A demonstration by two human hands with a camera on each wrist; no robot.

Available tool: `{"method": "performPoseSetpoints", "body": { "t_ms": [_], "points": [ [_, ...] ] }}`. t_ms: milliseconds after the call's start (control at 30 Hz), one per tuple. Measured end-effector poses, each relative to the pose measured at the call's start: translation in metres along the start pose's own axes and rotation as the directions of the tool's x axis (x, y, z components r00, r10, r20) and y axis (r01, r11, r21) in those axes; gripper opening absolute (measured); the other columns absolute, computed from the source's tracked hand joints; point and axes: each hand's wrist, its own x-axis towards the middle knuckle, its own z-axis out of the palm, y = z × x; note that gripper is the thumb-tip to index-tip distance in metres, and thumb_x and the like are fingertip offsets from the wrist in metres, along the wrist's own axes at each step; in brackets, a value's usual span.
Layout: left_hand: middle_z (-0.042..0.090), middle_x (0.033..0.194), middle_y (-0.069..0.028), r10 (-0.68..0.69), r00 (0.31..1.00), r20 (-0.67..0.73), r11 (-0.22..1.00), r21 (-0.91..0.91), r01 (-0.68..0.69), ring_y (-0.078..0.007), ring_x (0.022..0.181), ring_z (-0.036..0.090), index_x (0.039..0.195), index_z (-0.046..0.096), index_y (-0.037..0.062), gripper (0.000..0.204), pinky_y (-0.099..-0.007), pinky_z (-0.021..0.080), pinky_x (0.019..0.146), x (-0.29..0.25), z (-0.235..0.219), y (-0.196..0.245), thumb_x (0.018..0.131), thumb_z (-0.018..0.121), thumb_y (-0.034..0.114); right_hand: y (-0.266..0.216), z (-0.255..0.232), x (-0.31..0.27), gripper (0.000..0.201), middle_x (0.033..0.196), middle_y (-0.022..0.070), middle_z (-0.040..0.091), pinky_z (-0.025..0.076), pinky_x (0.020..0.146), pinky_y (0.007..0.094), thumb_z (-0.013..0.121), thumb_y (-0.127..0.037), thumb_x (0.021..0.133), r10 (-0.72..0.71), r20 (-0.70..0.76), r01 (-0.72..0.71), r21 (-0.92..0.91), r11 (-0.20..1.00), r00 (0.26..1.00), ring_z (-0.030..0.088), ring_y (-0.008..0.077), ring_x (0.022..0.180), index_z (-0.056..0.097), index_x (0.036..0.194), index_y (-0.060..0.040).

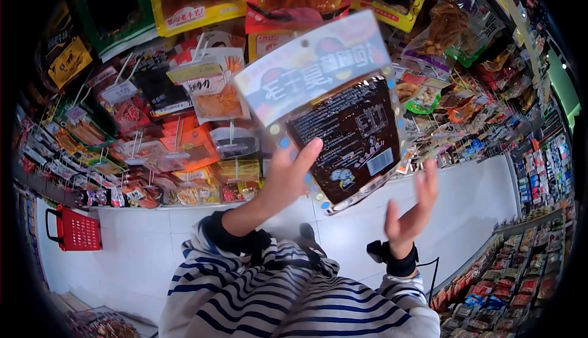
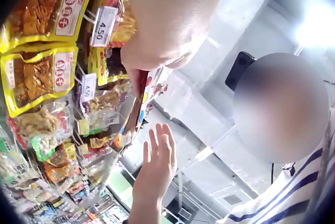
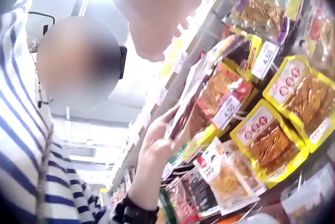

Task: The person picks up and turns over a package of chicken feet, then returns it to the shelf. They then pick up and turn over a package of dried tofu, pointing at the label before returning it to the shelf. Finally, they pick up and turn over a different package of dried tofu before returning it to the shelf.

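A snack bag [image 1: 352,139] with a dark brown printed back and a pale header with a hang hole is up in front of the person, tilted. My left hand [image 1: 286,177] grips its left edge, thumb lying over the dark back and the other fingers hidden behind it. In the left wrist view the bag [image 2: 141,104] shows nearly edge-on. Close to the bag's lower right side, my right hand [image 1: 411,212] is raised with fingers extended and nothing in it. The right wrist view also shows the left hand [image 3: 157,143] pinching the bag.
Packaged snacks [image 1: 217,90] hang on hooks along the shelf ahead, with price tags [image 1: 119,93] among them. A red shopping basket [image 1: 79,231] stands on the white floor [image 1: 138,240] at left. More stocked shelves [image 1: 514,277] line the right side.
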Motion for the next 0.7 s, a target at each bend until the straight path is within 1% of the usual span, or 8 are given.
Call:
{"method": "performPoseSetpoints", "body": {
  "t_ms": [33, 100, 133, 200, 233, 367, 467, 700],
  "points": [
    [0.054, 0.095, -0.0038, 0.033, 0.999, 0.007, 0.999, 0.021, -0.033, -0.0087, 0.084, 0.049, 0.105, 0.049, -0.0023, 0.027, -0.0227, 0.039, 0.074, 0.000, -0.004, -0.002, 0.086, 0.047, 0.017, 0.002, 0.005, 0.002, 0.051, 0.124, 0.0170, 0.039, 0.025, 0.096, 0.0420, 0.054, -0.020, 0.077, 0.151, -0.022, -0.144, 0.193, 0.970, 0.988, 0.035, 0.0301, 0.117, 0.037, 0.121, -0.0013],
    [0.056, 0.090, -0.0030, -0.067, 0.997, 0.044, 0.997, 0.032, 0.066, -0.0072, 0.080, 0.049, 0.099, 0.052, -0.0029, 0.025, -0.0214, 0.039, 0.072, -0.003, -0.020, -0.007, 0.084, 0.051, 0.017, 0.005, 0.016, 0.006, 0.052, 0.124, 0.0178, 0.038, 0.028, 0.095, 0.0389, 0.053, -0.013, 0.077, 0.447, 0.025, -0.387, 0.544, 0.745, 0.894, 0.036, 0.0288, 0.116, 0.033, 0.123, 0.0010],
    [0.056, 0.088, -0.0026, -0.119, 0.991, 0.066, 0.992, 0.050, 0.116, -0.0068, 0.079, 0.048, 0.098, 0.053, -0.0030, 0.025, -0.0211, 0.039, 0.072, -0.004, -0.026, -0.008, 0.083, 0.051, 0.017, 0.006, 0.017, 0.005, 0.054, 0.122, 0.0171, 0.040, 0.031, 0.092, 0.0335, 0.051, -0.009, 0.078, 0.494, 0.216, -0.486, 0.701, 0.522, 0.842, 0.040, 0.0243, 0.113, 0.028, 0.125, 0.0027],
    [0.056, 0.088, -0.0030, -0.154, 0.985, 0.081, 0.988, 0.019, 0.153, -0.0071, 0.079, 0.049, 0.098, 0.053, -0.0029, 0.024, -0.0215, 0.039, 0.072, -0.008, -0.031, -0.005, 0.083, 0.052, 0.016, 0.012, 0.019, -0.006, 0.055, 0.117, 0.0177, 0.044, 0.033, 0.090, 0.0316, 0.051, -0.009, 0.078, 0.483, 0.498, -0.641, 0.744, 0.188, 0.720, 0.044, 0.0215, 0.108, 0.026, 0.125, 0.0044],
    [0.056, 0.090, -0.0034, -0.169, 0.982, 0.086, 0.986, 0.010, 0.169, -0.0074, 0.081, 0.049, 0.099, 0.053, -0.0029, 0.025, -0.0218, 0.039, 0.074, -0.010, -0.034, -0.003, 0.083, 0.052, 0.016, 0.007, 0.021, -0.009, 0.056, 0.113, 0.0170, 0.047, 0.036, 0.087, 0.0303, 0.053, -0.007, 0.077, 0.439, 0.565, -0.636, 0.772, 0.019, 0.699, 0.046, 0.0191, 0.105, 0.026, 0.125, 0.0050],
    [0.055, 0.094, -0.0046, -0.215, 0.969, 0.124, 0.976, -0.003, 0.217, -0.0086, 0.085, 0.048, 0.101, 0.052, -0.0029, 0.026, -0.0232, 0.039, 0.077, -0.013, -0.044, -0.002, 0.083, 0.051, 0.017, 0.002, 0.029, -0.026, 0.053, 0.110, 0.0160, 0.049, 0.039, 0.084, 0.0279, 0.054, 0.000, 0.075, 0.390, 0.700, -0.706, 0.691, -0.158, 0.598, 0.049, 0.0178, 0.099, 0.029, 0.122, 0.0046],
    [0.055, 0.095, -0.0051, -0.232, 0.957, 0.174, 0.972, -0.004, 0.237, -0.0090, 0.086, 0.048, 0.101, 0.052, -0.0033, 0.027, -0.0240, 0.038, 0.078, -0.015, -0.049, 0.001, 0.084, 0.050, 0.017, 0.004, 0.031, -0.037, 0.048, 0.105, 0.0152, 0.052, 0.041, 0.080, 0.0262, 0.051, 0.003, 0.076, 0.327, 0.732, -0.727, 0.667, -0.162, 0.598, 0.053, 0.0164, 0.092, 0.032, 0.120, 0.0045],
    [0.056, 0.093, -0.0025, -0.248, 0.968, 0.027, 0.968, -0.031, 0.249, -0.0070, 0.085, 0.049, 0.102, 0.052, -0.0018, 0.032, -0.0202, 0.037, 0.076, -0.012, -0.058, -0.005, 0.086, 0.046, 0.025, -0.005, 0.038, -0.041, 0.043, 0.096, 0.0134, 0.057, 0.045, 0.073, 0.0246, 0.051, 0.004, 0.077, 0.397, 0.704, -0.737, 0.669, -0.092, 0.589, 0.057, 0.0141, 0.082, 0.034, 0.117, 0.0052]
  ]
}}
